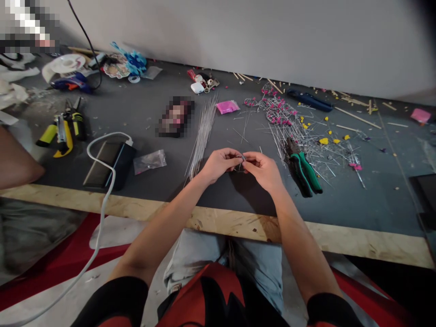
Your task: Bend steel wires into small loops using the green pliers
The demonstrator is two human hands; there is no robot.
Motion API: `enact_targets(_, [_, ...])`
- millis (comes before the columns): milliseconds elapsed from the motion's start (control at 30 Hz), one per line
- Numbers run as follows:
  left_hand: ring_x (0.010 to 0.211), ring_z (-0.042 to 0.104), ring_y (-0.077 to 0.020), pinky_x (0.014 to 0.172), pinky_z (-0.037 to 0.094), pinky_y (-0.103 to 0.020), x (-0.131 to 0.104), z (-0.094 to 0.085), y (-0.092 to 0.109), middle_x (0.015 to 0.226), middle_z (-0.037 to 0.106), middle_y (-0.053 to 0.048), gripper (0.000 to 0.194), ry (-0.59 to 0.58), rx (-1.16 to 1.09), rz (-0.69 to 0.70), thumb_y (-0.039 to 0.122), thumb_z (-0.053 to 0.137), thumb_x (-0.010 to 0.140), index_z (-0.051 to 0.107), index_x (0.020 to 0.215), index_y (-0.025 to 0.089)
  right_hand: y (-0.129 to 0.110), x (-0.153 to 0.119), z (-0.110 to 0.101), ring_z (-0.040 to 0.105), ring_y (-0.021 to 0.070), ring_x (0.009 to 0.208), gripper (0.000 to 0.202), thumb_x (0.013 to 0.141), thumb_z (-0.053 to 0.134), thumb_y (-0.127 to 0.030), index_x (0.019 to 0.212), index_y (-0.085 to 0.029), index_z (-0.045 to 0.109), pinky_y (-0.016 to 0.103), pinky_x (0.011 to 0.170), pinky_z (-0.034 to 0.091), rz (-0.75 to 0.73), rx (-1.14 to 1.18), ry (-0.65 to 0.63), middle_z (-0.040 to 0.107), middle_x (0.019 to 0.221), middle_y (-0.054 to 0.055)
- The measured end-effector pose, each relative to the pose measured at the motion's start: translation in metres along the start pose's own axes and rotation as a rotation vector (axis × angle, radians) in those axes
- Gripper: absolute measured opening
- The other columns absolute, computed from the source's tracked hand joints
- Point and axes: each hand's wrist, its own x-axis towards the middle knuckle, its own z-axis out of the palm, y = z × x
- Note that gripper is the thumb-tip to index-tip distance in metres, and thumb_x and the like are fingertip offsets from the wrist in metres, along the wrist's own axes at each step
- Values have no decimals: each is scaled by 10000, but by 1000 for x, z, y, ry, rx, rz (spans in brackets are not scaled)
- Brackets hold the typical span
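Between my fingertips is a thin wire loop (239, 169), held above the dark table near its front edge. My left hand (223, 164) pinches it from the left, and my right hand (261, 168) pinches it from the right, the fingertips of both nearly touching. Left of my left hand lies a long bundle of straight wires (203, 136). Pliers with green and black handles (304, 172) rest to the right of my right hand. Behind them spreads a pile of wire pieces with pink bits (279, 109).
A power bank (111, 164) with a white cable, a small plastic bag (150, 161) and yellow-black tools (63, 131) lie left. A pink packet (228, 107) sits behind the hands. Yellow bits and sticks are scattered right. Another person's arm (18, 159) rests at the far left.
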Motion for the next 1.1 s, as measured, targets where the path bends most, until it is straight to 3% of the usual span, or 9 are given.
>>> enact_targets(167, [451, 423, -32, 428, 291, -190, -1, 0, 2, 568, 527, 35, 186, -3, -38, -18, 248, 701, 700, 630, 828, 133, -1, -1, 4, 629, 145, 643, 277, 767, 614, -355, 1002, -222, 671, 312, 639, 537, -12, -64, 69, 698, 835, 29])
enact_targets(433, [412, 395, -31, 414, 258, -193, -2, -1, 4, 486, 491, 53, 176, -9, -56, -64, 254, 696, 708, 634, 817, 130, 4, -1, 5, 654, 190, 835, 256, 787, 595, -377, 989, -252, 691, 356, 783, 520, -100, -186, 115, 707, 946, 38])
enact_targets(867, [406, 391, -35, 404, 244, -194, -5, -6, 6, 467, 489, 43, 169, -50, 14, -81, 260, 712, 691, 649, 780, 132, -5, -5, 5, 658, 180, 687, 221, 781, 611, -405, 884, -222, 679, 314, 664, 493, -70, -208, 81, 706, 781, 29])
enact_targets(1100, [447, 426, -40, 438, 318, -196, -5, -5, 3, 561, 563, 11, 212, -117, 125, 5, 337, 704, 704, 672, 784, 144, -5, -6, 2, 636, 174, 638, 251, 759, 625, -453, 793, -206, 653, 319, 651, 482, 12, -161, 58, 672, 668, 23])
